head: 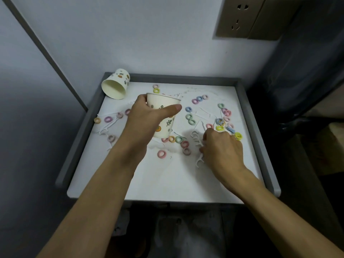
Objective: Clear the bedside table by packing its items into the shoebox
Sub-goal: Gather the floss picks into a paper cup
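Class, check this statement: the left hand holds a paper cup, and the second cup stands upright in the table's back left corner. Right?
No. The head view shows the second cup lying on its side there; the left hand does hold a paper cup.

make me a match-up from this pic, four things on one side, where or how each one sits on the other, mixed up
Things
1. far cup
2. near cup
3. floss picks
4. wall socket

Place or state
a. on the wall above the table
b. gripped by the left hand
c. lying on its side at the back left corner
d. bunched at the fingers of the right hand

Pairs: 1-c, 2-b, 3-d, 4-a
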A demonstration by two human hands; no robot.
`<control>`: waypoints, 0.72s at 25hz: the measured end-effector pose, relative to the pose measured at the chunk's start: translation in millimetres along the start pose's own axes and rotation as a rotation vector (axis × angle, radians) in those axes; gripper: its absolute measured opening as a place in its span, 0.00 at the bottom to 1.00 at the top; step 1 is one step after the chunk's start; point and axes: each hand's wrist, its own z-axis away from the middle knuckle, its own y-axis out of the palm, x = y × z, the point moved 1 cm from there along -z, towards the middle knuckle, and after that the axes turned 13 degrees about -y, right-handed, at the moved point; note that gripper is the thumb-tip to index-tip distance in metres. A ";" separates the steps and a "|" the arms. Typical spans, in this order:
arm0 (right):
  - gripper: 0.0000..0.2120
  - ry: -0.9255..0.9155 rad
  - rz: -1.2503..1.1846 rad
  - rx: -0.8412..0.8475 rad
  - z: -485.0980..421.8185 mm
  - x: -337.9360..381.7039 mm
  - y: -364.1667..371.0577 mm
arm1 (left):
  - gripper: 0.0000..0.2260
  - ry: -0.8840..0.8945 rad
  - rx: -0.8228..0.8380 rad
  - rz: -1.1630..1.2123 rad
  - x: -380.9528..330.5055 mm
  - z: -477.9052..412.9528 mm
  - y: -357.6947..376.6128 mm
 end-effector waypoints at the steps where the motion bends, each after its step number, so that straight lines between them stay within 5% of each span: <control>1: 0.16 -0.002 -0.020 -0.009 1.6 -0.5 0.7 | 0.22 0.002 0.004 -0.007 0.0 -0.6 0.4; 8: 0.08 -0.059 -0.119 -0.112 9.3 -17.2 -1.5 | 0.23 0.010 0.012 -0.057 -0.1 1.5 2.9; 18: 0.09 0.072 -0.258 0.031 21.7 -16.9 2.2 | 0.26 -0.002 0.012 -0.111 -1.8 6.9 8.7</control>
